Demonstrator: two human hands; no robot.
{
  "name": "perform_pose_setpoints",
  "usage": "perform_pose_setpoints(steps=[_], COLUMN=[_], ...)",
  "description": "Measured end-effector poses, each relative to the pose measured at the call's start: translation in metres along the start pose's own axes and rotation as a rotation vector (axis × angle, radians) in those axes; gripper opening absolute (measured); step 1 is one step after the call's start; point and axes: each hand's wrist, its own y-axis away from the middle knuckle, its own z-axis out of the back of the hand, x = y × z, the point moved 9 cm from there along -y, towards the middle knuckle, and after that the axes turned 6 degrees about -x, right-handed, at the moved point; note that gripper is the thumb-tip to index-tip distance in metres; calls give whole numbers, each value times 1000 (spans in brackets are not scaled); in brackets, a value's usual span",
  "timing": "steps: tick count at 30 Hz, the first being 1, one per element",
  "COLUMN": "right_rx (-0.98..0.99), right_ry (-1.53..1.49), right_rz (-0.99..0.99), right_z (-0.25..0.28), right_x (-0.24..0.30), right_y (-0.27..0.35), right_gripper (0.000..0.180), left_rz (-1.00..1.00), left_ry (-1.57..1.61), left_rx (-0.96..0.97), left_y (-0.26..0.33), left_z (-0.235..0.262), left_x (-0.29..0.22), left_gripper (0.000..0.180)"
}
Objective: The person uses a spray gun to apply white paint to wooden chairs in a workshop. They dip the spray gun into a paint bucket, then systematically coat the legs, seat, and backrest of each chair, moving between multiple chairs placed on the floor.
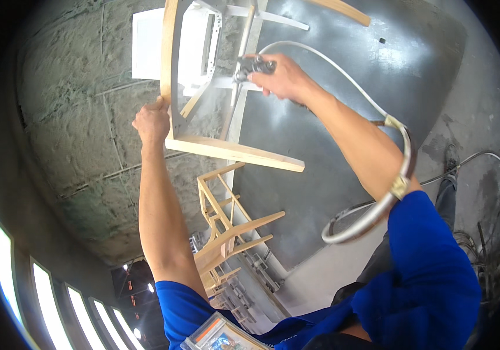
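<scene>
My left hand (152, 121) is closed around the pale wooden rail of an unfinished chair frame (235, 153), near the corner where one leg runs off to the right. In my right hand (286, 76) is a metal spray gun (254, 67), its front end toward the inside of the frame. A faint mist hangs between gun and frame. From the gun a whitish hose (343, 71) curves away and loops (349, 234) beside my right upper arm. The trigger fingers are partly hidden.
More bare wooden chair frames (218, 233) stand in a row on a narrow conveyor-like track. A rough, grey-coated wall (81, 105) rises on the left, with a white panel (146, 45) behind the frame. Grey floor sheeting (320, 157) and coiled hoses (472, 248) are on the right.
</scene>
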Motion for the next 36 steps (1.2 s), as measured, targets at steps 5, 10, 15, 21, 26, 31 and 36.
perform_pose_setpoints(steps=[5,10,15,21,26,31,36], right_rx=[119,23,-136,-551,-807,-824,-880], right_ry=[-189,212,466,427,292,70,2], right_rz=[41,242,307,432,545,407,199], right_z=[25,-5,-36,-3,15,14,22], right_x=[9,29,33,52,46,41,47], right_y=[52,16,-36,-6,74,40,-25], right_gripper=[51,51,46,45,47,48,50], left_rz=[-39,-66,-93,-29,-29,-24,-14], left_ry=[36,203,279,426,437,477,485], left_rx=[-20,-92,-259,-200,-207,-218,-174], left_y=[-8,-3,19,25,17,17,34], left_z=[8,18,30,25,27,34,35], left_x=[-9,-22,-37,-39,-39,-44,-59], left_gripper=[28,21,20,39,38,35,35])
